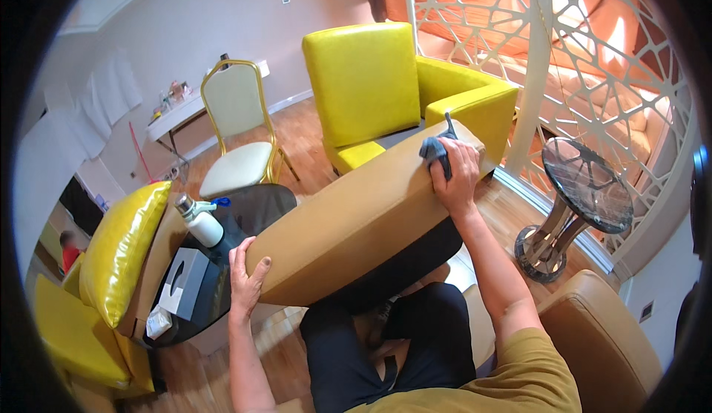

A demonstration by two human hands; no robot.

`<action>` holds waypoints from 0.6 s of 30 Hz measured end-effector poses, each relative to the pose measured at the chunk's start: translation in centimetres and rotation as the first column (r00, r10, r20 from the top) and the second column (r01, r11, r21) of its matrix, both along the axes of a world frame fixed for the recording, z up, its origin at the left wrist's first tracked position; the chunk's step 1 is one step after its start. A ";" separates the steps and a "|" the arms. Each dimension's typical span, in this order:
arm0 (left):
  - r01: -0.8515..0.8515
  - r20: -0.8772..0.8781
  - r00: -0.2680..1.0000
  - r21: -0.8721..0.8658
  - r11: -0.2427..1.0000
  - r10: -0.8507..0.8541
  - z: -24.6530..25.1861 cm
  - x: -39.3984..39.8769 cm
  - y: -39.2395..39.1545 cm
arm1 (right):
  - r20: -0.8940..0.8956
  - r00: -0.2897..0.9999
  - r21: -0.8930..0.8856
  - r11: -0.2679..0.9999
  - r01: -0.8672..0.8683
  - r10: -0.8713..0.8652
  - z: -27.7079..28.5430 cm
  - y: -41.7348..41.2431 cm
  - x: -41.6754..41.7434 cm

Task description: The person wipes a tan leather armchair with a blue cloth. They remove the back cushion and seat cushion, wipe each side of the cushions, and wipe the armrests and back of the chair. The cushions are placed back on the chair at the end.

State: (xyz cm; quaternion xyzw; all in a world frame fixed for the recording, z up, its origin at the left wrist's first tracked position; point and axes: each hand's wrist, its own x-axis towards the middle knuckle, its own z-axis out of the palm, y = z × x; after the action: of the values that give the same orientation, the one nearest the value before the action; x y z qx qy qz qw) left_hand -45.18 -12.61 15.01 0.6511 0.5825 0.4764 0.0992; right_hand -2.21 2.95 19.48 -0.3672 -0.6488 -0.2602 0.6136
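Note:
A tan leather-like seat cushion (356,218) with a black underside stands on its edge across my lap, its right end higher than its left. My left hand (247,279) grips the cushion's lower left end, the thumb on the near face. At the upper right end my right hand (457,173) holds a bunched blue-grey cloth (436,151) against the cushion's edge. Beyond that end is a yellow armchair (473,101), with a yellow cushion (364,82) standing upright on it.
To the left, a dark oval table (261,207) holds a white bottle (203,226), a tissue box (186,282) and cushions, one a glossy yellow pillow (125,251). A gold-framed chair (236,107) stands behind it. At right are a round glass-topped side table (587,182) and a tan chair (601,335).

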 end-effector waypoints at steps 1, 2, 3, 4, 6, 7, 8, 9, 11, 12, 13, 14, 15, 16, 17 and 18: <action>-0.011 0.015 1.000 -0.003 1.000 0.011 -0.4 0.0 0.5 | 0.002 1.000 -0.027 1.000 0.007 -0.007 0.0 1.2 -0.3; -0.022 0.008 1.000 0.009 1.000 0.022 -0.9 -0.1 1.7 | 0.012 1.000 -0.060 0.998 0.026 -0.025 0.1 2.5 -0.6; -0.037 0.010 0.999 0.000 0.999 0.037 -1.0 -0.4 2.8 | 0.027 0.999 -0.097 0.994 0.047 -0.045 0.2 3.7 -1.0; -0.054 0.007 0.999 -0.002 0.999 0.054 -0.5 -0.8 3.9 | 0.038 0.997 -0.126 0.990 0.066 -0.061 0.6 5.0 -1.6; -0.071 0.029 0.997 0.018 0.997 0.070 -0.6 -1.2 6.6 | 0.061 0.995 -0.241 0.966 0.097 -0.085 0.9 7.4 -2.3; -0.072 -0.002 0.997 0.027 0.997 0.072 -0.5 -1.2 7.8 | 0.041 0.994 -0.245 0.963 0.112 -0.105 0.6 8.8 -2.2; -0.069 0.002 0.998 0.042 0.997 0.069 -0.5 -1.0 9.3 | 0.023 0.992 -0.248 0.960 0.128 -0.127 0.4 10.3 -2.1; -0.064 0.006 0.998 0.051 0.997 0.064 -0.7 -0.5 10.9 | 0.007 0.989 -0.257 0.955 0.147 -0.151 0.2 11.3 -2.1; -0.078 -0.013 0.997 0.036 0.996 0.079 -0.1 1.0 13.1 | -0.003 0.989 -0.267 0.953 0.144 -0.151 -0.6 11.5 -4.0; -0.083 -0.023 0.996 0.016 0.996 0.083 -0.1 1.9 14.3 | -0.011 0.994 -0.246 0.964 0.103 -0.109 -1.3 11.4 -5.8; -0.109 -0.028 0.994 0.028 0.994 0.110 0.1 2.9 15.1 | -0.017 0.998 -0.228 0.972 0.059 -0.064 -2.0 11.0 -7.8; -0.148 -0.038 0.988 -0.003 0.989 0.148 0.6 4.1 15.5 | -0.020 0.999 -0.231 0.972 -0.042 0.039 -2.8 9.8 -10.3; -0.183 -0.047 0.982 -0.024 0.983 0.182 1.3 5.0 15.9 | -0.020 0.990 -0.224 0.965 -0.139 0.138 -3.0 8.1 -12.8; -0.186 -0.035 0.982 -0.021 0.982 0.185 1.7 5.3 16.2 | 0.003 0.979 -0.246 0.949 -0.195 0.202 -3.2 6.3 -14.9; -0.176 -0.017 0.984 -0.019 0.984 0.176 1.8 6.0 16.7 | 0.031 0.967 -0.270 0.933 -0.237 0.254 -3.3 4.6 -16.2; -0.170 -0.005 0.985 -0.018 0.985 0.170 1.8 6.4 17.1 | 0.061 0.948 -0.254 0.924 -0.287 0.311 -3.2 3.3 -17.2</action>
State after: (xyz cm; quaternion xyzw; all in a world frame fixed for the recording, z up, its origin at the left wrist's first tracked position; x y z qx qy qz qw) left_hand -38.79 4.46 16.77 0.5988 0.6404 0.4768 0.0631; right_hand -19.38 6.20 16.24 -0.3225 -0.7540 -0.1003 0.5633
